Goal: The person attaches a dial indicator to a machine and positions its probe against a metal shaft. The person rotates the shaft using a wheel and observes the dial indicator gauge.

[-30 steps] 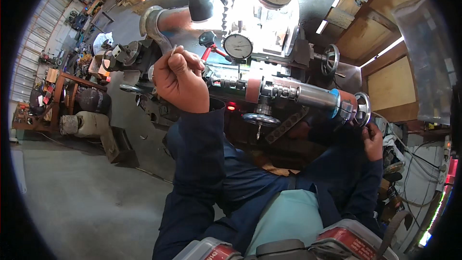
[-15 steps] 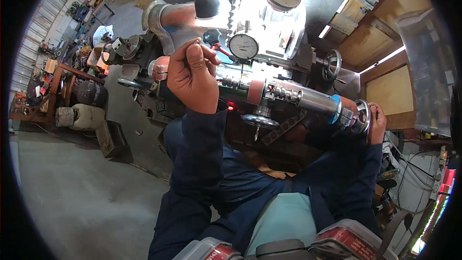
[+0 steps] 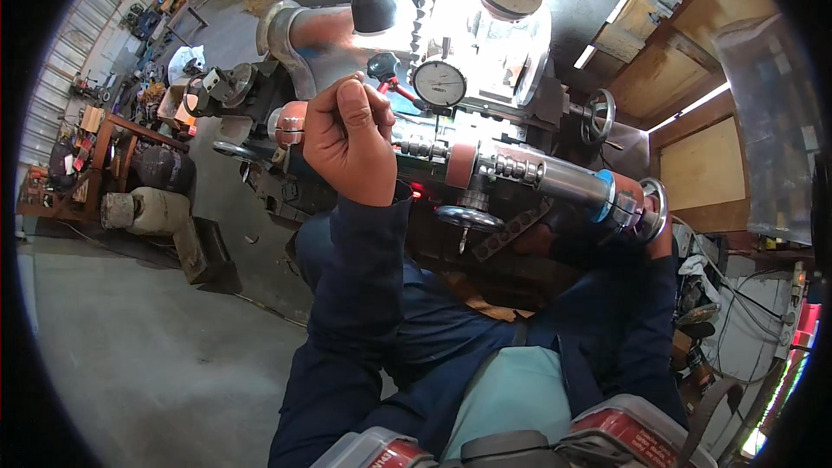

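Below the dial gauge (image 3: pixel 438 83), left hand (image 3: pixel 348 140) fisted around the shaft (image 3: pixel 520 175); right hand (image 3: pixel 660 238) mostly hidden, grip unclear.

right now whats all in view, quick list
shaft: one, steel with orange and blue bands, lying across the machine
dial gauge: one, white face, above the shaft
handwheels: two, metal, one under the shaft, one at right rear
pipe flange: one, grey, upper left
gas cylinder: one, pale, on the floor at left
floor: grey concrete
left hand: closed around the shaft's left end
right hand: mostly hidden at the shaft's right end
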Available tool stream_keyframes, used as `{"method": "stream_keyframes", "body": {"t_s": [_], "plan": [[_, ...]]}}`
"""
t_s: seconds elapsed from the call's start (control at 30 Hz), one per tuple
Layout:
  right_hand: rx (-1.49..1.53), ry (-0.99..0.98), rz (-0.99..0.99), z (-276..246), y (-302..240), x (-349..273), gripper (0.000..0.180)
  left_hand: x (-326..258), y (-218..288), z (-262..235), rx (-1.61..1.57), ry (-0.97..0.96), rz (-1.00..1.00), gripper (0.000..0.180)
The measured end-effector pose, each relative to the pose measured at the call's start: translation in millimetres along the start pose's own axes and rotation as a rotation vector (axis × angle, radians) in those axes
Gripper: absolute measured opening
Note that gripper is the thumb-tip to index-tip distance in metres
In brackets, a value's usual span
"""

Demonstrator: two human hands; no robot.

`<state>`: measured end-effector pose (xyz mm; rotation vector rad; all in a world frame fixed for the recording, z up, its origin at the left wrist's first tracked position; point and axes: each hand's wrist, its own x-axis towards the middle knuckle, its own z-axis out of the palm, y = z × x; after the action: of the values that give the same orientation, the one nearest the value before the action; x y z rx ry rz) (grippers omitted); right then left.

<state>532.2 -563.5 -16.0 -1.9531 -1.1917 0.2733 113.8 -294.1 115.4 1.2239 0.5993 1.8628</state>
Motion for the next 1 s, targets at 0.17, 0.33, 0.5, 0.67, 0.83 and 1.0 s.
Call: {"method": "stream_keyframes", "body": {"t_s": [0.17, 0.33, 0.5, 0.67, 0.83, 1.0], "plan": [[0.056, -0.072, 0.068, -8, 10, -32, 0.03, 0, 1, 1, -0.007, 0.043, -0.028, 0.02], [0.318, -0.169, 0.345, -24, -14, -58, 0.029, -1, 0, -1, 0.018, 0.048, -0.025, 0.021], [0.401, -0.181, 0.269, -31, -55, -62, 0.03, -1, -2, -1, 0.007, 0.041, -0.02, 0.02], [0.443, -0.133, 0.286, -44, -60, -58, 0.026, 0, -4, -1, 0.022, 0.026, 0.027, 0.02], [0.515, -0.032, 0.273, -47, -63, -42, 0.027, 0, -4, -3, 0.034, 0.03, 0.023, 0.02], [0.43, 0.124, 0.242, -45, -42, -16, 0.028, -1, -3, -2, 0.024, 0.043, 0.003, 0.019]]}}
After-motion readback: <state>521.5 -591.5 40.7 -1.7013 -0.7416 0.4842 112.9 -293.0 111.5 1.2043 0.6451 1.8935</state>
